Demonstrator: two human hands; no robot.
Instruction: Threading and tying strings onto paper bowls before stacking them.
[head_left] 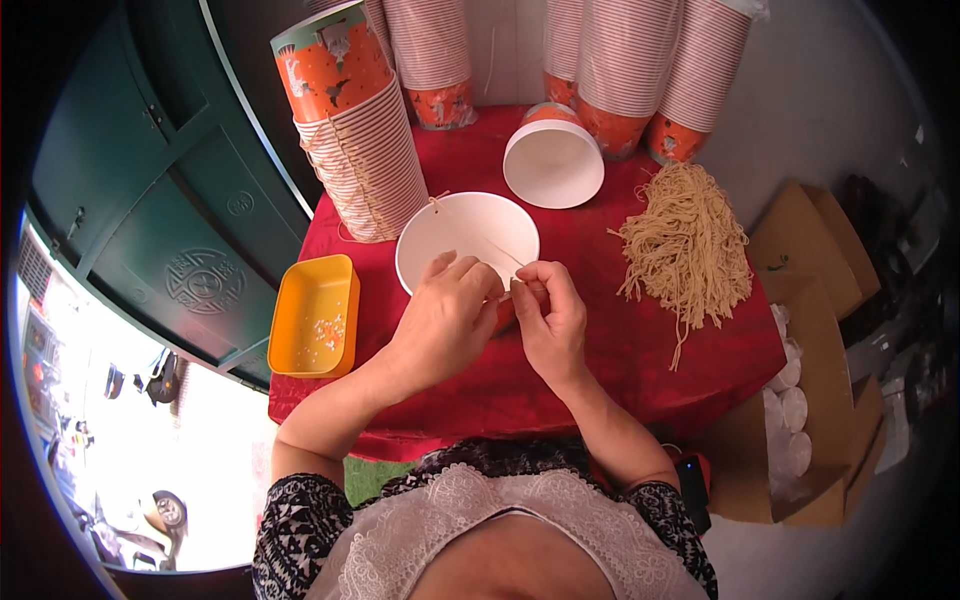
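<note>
Your left hand (440,320) and right hand (550,315) meet at the near rim of a white paper bowl (467,240) that stands open side up on the counter (600,360), which is draped in a red cloth. The fingers of both hands are pinched together on a thin tan string (505,258) that runs up across the inside of the bowl to a small knot at its far rim.

Just left of the bowl leans a tall stack of orange-and-white bowls (362,140), tied round with string. A second white bowl (553,162) lies tilted behind, its opening turned toward you. Along the back stand about four more stacks of nested bowls (625,60). To your right lies one loose bundle of tan strings (688,245), well apart from your hands. One yellow tray (315,315) sits at the left edge of the counter, with pale crumbs in it.

Nothing lies between your hands and the bowl.

Right of the counter, open cardboard boxes (810,340) hold white round lids (790,410). A dark green door (150,190) stands at the left, with bright daylight beyond it.
</note>
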